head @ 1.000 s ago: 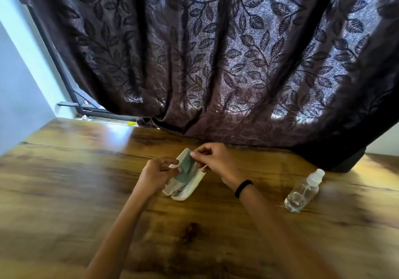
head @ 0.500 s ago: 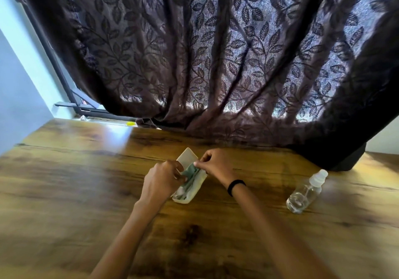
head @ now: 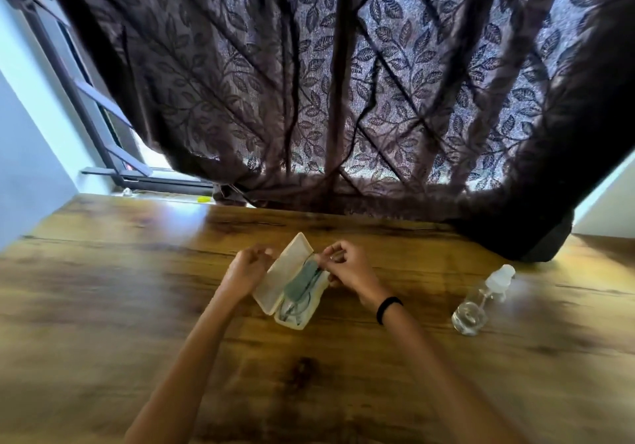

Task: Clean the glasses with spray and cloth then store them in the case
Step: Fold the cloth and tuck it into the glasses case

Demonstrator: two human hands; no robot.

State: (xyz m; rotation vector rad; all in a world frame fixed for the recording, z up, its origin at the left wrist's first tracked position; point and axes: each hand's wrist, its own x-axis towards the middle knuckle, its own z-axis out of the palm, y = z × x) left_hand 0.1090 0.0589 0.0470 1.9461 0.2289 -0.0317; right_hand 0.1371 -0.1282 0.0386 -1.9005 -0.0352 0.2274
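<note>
One pair of glasses (head: 291,310) lies in the open case (head: 287,266), between the two hands, with the green cloth (head: 302,278) folded over its far half. A second ago the left hand (head: 249,266) was pressing that cloth down into the tray. It has now moved to the outer side of the raised lid, fingers curled. Whether it grips the lid cannot be told. The right hand (head: 350,268) pinches the cloth's far end at the tray rim. Judgement: cleaning is finished and both items are stowed, so only the lid is left to close. The spray bottle (head: 481,302) stands well to the right of the right hand, on the table (head: 137,306).
</note>
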